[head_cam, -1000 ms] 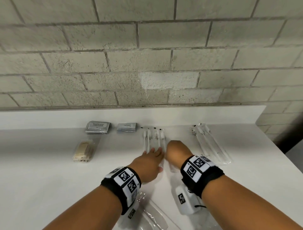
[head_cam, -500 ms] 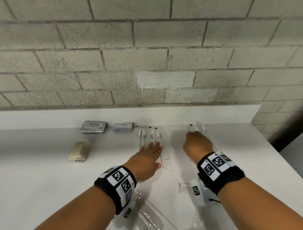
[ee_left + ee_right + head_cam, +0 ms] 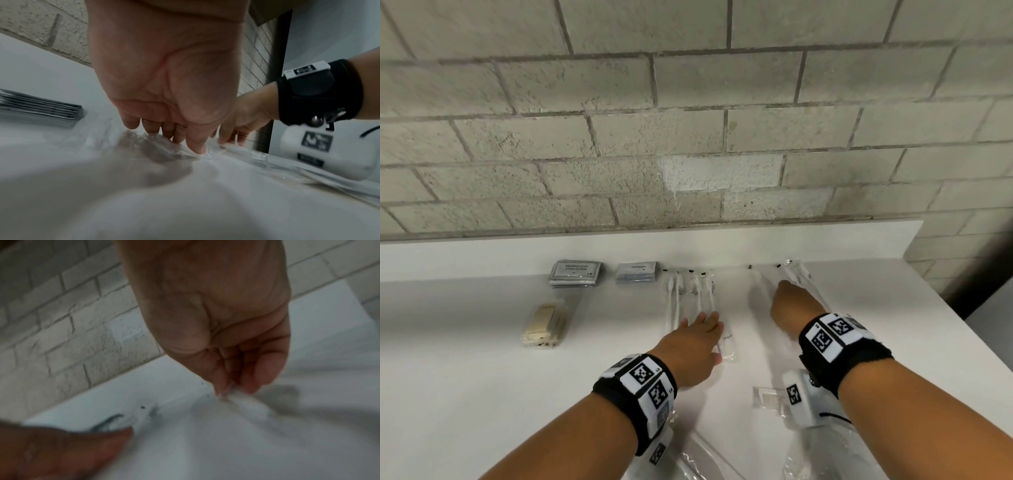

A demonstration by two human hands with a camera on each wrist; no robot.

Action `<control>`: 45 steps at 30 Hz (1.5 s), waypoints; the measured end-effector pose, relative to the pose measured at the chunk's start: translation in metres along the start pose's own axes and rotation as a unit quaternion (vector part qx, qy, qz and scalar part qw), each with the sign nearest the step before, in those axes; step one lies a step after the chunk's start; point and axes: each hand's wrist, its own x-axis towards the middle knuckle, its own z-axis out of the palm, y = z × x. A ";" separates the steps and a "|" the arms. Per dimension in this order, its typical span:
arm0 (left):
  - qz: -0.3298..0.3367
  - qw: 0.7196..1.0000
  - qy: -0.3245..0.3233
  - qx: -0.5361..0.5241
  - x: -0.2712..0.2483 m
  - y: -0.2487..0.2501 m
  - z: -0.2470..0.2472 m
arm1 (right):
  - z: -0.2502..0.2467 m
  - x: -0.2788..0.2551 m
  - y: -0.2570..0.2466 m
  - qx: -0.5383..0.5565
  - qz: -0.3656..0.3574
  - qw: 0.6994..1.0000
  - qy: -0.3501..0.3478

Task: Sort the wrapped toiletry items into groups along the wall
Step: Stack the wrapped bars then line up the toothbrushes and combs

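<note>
Wrapped white toothbrushes (image 3: 690, 294) lie in a row near the wall. My left hand (image 3: 702, 322) rests flat on their near ends, and in the left wrist view its straight fingers (image 3: 176, 136) press on the clear wrap. To the right lies a second group of long clear-wrapped items (image 3: 798, 277). My right hand (image 3: 786, 294) reaches into this group. The right wrist view shows its thumb and fingers (image 3: 252, 378) pinching a clear wrapper (image 3: 244, 400) just above the counter; what is inside is blurred.
Grey shampoo sachets (image 3: 576, 272) and toothpaste sachets (image 3: 636, 272) are stacked along the wall at left, with a pack of wooden combs (image 3: 546, 323) in front. A wrapped white comb (image 3: 768, 399) and loose clear bags (image 3: 705, 459) lie near me. The counter's edge (image 3: 962, 329) runs down the right.
My right hand has moved from beside the left hand out to the right-hand group by the wall. The left hand has stayed on the toothbrushes.
</note>
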 end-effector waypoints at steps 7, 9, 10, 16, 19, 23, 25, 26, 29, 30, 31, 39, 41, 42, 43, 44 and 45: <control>0.004 1.000 0.003 0.006 -0.001 0.000 -0.001 | -0.007 -0.007 -0.020 0.136 0.081 0.984 -0.078; 0.004 1.000 0.006 0.007 -0.001 -0.001 -0.001 | -0.009 -0.010 -0.020 0.022 0.015 1.000 -0.002; 0.005 1.000 0.008 0.007 0.000 -0.001 -0.001 | -0.009 -0.011 -0.022 0.007 -0.012 1.000 0.013; 0.005 0.998 0.053 -0.032 0.001 0.002 -0.001 | 0.008 -0.019 -0.036 -0.047 -0.117 0.992 -0.003; 0.008 0.997 0.064 -0.050 0.001 0.003 -0.001 | 0.014 -0.023 -0.046 -0.036 -0.132 0.991 0.008; 0.003 0.997 0.062 -0.044 0.000 0.002 0.000 | 0.011 -0.028 -0.049 -0.019 -0.142 0.989 0.024; 0.004 0.997 0.067 -0.041 -0.001 0.004 -0.001 | -0.001 -0.026 -0.036 -0.005 -0.082 0.995 0.061; 0.006 0.997 0.070 -0.040 -0.001 0.005 -0.002 | -0.008 -0.025 -0.026 -0.007 -0.043 0.995 0.088; 0.023 0.996 0.075 -0.030 0.004 0.012 -0.003 | -0.023 -0.027 0.004 -0.036 0.067 0.992 0.105; 0.031 0.997 0.072 -0.026 0.005 0.014 -0.003 | -0.024 -0.029 0.011 -0.045 0.086 0.991 0.089; 0.036 0.997 0.068 -0.025 0.007 0.016 -0.002 | -0.024 -0.031 0.015 -0.050 0.093 0.992 0.071; 0.028 0.999 0.037 -0.021 0.014 0.020 -0.002 | -0.013 -0.045 -0.023 0.056 0.058 0.997 -0.002; 0.028 0.999 0.035 -0.029 0.014 0.020 -0.001 | -0.010 -0.050 -0.035 0.057 0.035 0.998 -0.006; 0.028 0.998 0.035 -0.033 0.013 0.020 0.000 | -0.007 -0.052 -0.040 0.054 0.024 0.998 -0.005; 0.029 0.998 0.037 -0.035 0.013 0.020 0.001 | -0.005 -0.054 -0.043 0.050 0.018 0.999 -0.001; 0.028 0.998 0.038 -0.037 0.012 0.020 0.001 | -0.003 -0.055 -0.046 0.049 0.015 0.999 0.000; 0.028 0.998 0.040 -0.040 0.012 0.020 0.001 | -0.001 -0.054 -0.047 0.050 0.012 0.999 0.001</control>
